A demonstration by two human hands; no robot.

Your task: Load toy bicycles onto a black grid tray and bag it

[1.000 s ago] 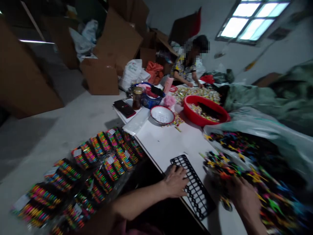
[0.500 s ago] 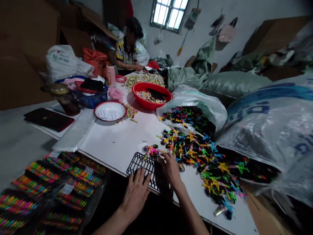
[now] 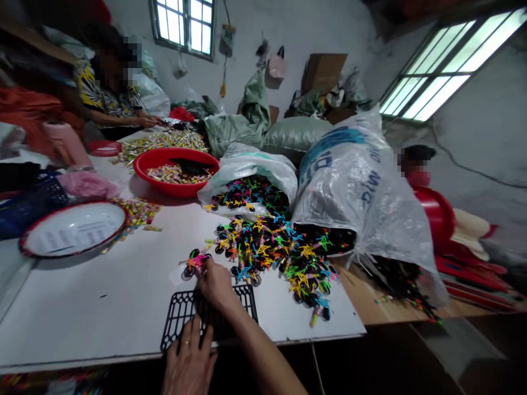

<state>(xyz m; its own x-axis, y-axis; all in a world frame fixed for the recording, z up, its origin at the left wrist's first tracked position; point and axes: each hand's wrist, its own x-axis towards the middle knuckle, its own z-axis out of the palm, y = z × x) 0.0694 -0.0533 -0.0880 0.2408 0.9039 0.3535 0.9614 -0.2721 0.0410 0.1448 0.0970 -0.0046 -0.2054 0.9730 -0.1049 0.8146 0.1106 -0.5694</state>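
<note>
On the white table lies a black plastic grid tray (image 3: 177, 315) with rows of slots. My left hand (image 3: 191, 356) rests flat over its front edge, fingers stretched out. Past the tray's back edge, my right hand (image 3: 216, 282) has its fingers curled in a pinch at a small toy bicycle (image 3: 196, 260) with a pink and orange frame and black wheels. The fingertips are partly hidden behind the hand. To the right spreads a pile of colourful toy bicycles (image 3: 263, 241), some with small candy-like tubes.
An open white sack (image 3: 255, 159) spills toy bicycles onto the table, beside a larger sack (image 3: 370, 181). A red basin (image 3: 177, 189) of small wrapped tubes and a white enamel basin (image 3: 78, 225) stand left. One person (image 3: 111, 93) sits at the far end, another (image 3: 415, 164) at right.
The view has swung to the right. My right hand has moved in onto the pink toy bicycle, its fingers now curled at it. My left hand stays on the tray.
</note>
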